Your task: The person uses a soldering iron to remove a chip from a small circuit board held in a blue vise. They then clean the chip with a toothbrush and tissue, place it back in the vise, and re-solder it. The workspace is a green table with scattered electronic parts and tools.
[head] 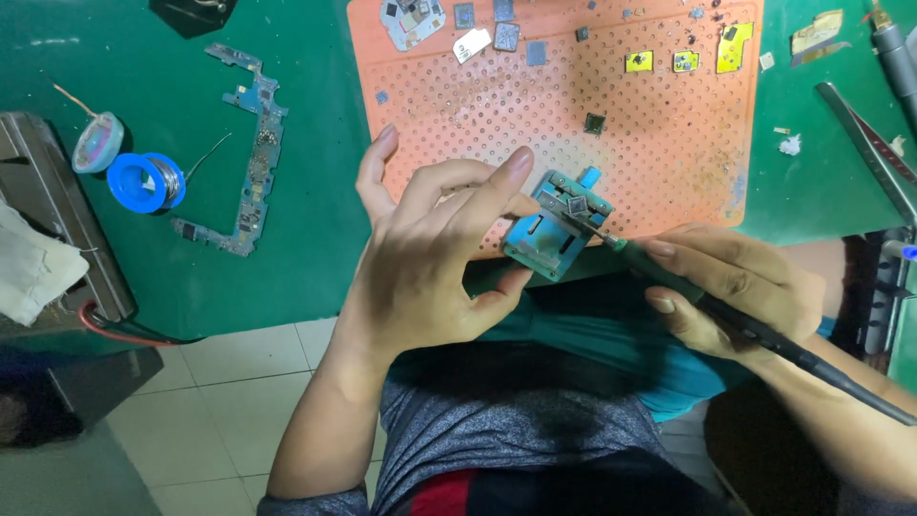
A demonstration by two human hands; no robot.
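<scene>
My left hand (435, 253) steadies a small blue clamp jig (556, 227) at the near edge of the orange perforated mat (659, 143), thumb under it and fingers over its left side. A small square chip (577, 204) sits clamped on top of the jig. My right hand (731, 287) grips a dark pen-shaped soldering iron (764, 334) like a pencil; its metal tip rests by the chip.
A long blue circuit board (250, 158) and a blue solder spool (145, 182) lie on the green mat at left. Loose chips and small yellow parts (638, 61) dot the orange mat's far side. Tweezers (864, 143) lie at right. A grey box stands at far left.
</scene>
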